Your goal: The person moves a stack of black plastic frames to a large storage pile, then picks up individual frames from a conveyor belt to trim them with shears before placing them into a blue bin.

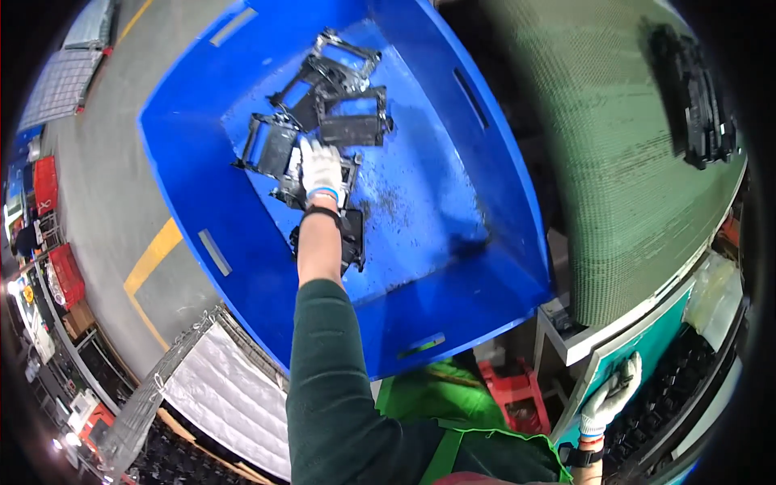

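Observation:
My left hand [322,168], in a white glove, reaches into a large blue bin [505,186]. Its fingers are spread and bent down over a black plastic frame [349,174] with shiny strips, touching it; the fingertips are partly hidden. Around it on the bin floor lie several similar frames: one [353,129] beyond the hand, one [275,149] to its left, and one [352,234] partly under my wrist. Far to the right, my gloved right hand [612,394] rests over a teal surface [656,349], fingers extended, with a dark patch at the palm.
A green textured mat [622,202] covers the bench right of the bin, with black parts [702,105] on it. More black pieces [667,404] fill a tray beside my right hand. A red plastic stool [517,396] stands below the bin. A wire cage [226,388] stands at lower left.

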Demonstrator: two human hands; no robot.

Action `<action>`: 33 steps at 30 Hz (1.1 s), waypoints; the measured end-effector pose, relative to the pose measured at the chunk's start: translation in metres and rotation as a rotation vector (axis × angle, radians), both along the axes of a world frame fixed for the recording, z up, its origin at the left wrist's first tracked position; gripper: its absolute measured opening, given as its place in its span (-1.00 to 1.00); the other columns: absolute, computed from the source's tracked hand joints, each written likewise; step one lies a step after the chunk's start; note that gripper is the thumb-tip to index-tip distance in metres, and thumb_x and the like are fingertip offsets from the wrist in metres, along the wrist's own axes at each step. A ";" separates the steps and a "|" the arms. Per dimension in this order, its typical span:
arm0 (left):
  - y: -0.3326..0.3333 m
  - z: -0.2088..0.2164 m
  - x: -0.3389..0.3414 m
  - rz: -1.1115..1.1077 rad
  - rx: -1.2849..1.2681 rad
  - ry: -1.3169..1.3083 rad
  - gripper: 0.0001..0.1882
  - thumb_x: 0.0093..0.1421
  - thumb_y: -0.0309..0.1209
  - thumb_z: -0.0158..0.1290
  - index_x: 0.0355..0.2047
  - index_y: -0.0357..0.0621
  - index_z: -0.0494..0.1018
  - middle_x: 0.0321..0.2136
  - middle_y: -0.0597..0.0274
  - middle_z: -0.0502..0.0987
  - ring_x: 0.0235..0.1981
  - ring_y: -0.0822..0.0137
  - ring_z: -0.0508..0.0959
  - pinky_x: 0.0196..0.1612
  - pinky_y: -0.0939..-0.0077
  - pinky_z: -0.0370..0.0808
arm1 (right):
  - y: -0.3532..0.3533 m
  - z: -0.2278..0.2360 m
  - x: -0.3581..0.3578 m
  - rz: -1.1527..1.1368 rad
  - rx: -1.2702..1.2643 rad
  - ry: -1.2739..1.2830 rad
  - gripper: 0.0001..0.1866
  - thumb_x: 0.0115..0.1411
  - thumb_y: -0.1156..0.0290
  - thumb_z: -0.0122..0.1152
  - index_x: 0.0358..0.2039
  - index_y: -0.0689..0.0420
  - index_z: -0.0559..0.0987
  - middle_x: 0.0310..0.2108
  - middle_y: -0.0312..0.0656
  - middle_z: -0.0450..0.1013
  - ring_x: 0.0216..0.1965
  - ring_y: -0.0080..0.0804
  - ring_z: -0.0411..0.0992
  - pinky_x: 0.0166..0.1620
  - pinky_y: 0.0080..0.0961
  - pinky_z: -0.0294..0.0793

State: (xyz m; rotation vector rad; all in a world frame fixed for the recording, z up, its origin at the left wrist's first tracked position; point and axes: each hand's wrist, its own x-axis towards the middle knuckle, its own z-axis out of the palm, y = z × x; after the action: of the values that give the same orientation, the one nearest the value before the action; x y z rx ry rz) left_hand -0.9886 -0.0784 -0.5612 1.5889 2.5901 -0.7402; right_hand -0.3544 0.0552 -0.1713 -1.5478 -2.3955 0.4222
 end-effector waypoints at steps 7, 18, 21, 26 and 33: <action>0.000 0.095 -0.009 0.254 0.224 -0.430 -0.70 0.24 -0.21 0.07 -0.09 -0.03 0.56 -0.30 0.01 0.66 -0.23 -0.07 0.66 -0.06 -0.01 0.55 | -0.006 0.013 0.004 -0.100 -0.037 -0.095 -0.54 0.42 0.59 -0.19 0.31 0.33 0.27 0.37 0.06 0.21 0.36 -0.07 0.23 0.39 -0.24 0.16; -0.128 0.054 0.078 -0.085 0.047 -0.982 -0.48 0.19 -0.37 0.07 0.20 0.00 0.42 0.03 -0.06 0.54 -0.05 -0.06 0.61 0.03 0.08 0.56 | -0.004 0.010 0.008 -0.058 -0.016 -0.070 -0.53 0.45 0.61 -0.19 0.35 0.31 0.25 0.36 -0.03 0.26 0.32 -0.21 0.28 0.40 -0.31 0.15; -0.115 0.047 0.107 0.146 -0.220 -0.836 -0.49 0.18 -0.39 0.06 0.18 0.00 0.44 0.08 -0.04 0.52 0.00 -0.02 0.60 0.06 0.10 0.55 | -0.001 0.009 0.002 0.004 0.020 -0.063 -0.52 0.42 0.66 -0.17 0.34 0.29 0.28 0.35 -0.03 0.27 0.31 -0.22 0.29 0.38 -0.33 0.19; -0.105 0.099 0.105 0.161 -0.386 -0.738 -0.57 0.19 -0.42 0.02 0.10 -0.01 0.52 0.07 0.01 0.55 -0.02 -0.04 0.61 0.04 0.09 0.55 | -0.006 0.001 -0.005 -0.095 -0.069 0.250 -0.53 0.38 0.71 -0.12 0.29 0.27 0.33 0.33 -0.02 0.29 0.29 -0.22 0.32 0.33 -0.35 0.29; -0.111 0.249 0.108 0.310 0.263 -0.656 -0.53 0.21 -0.32 0.02 0.14 -0.09 0.50 0.09 0.02 0.56 0.00 0.00 0.62 0.07 0.13 0.55 | 0.003 0.020 -0.028 0.105 0.125 0.057 -0.62 0.24 0.71 0.08 0.07 0.20 0.53 0.12 0.05 0.47 0.11 -0.10 0.48 0.20 -0.27 0.46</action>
State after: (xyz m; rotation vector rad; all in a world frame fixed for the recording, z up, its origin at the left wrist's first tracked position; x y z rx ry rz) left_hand -0.8809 -0.1898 -0.3118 1.1543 2.3841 0.1385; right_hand -0.3820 0.0585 -0.1516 -1.3435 -2.4171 0.3259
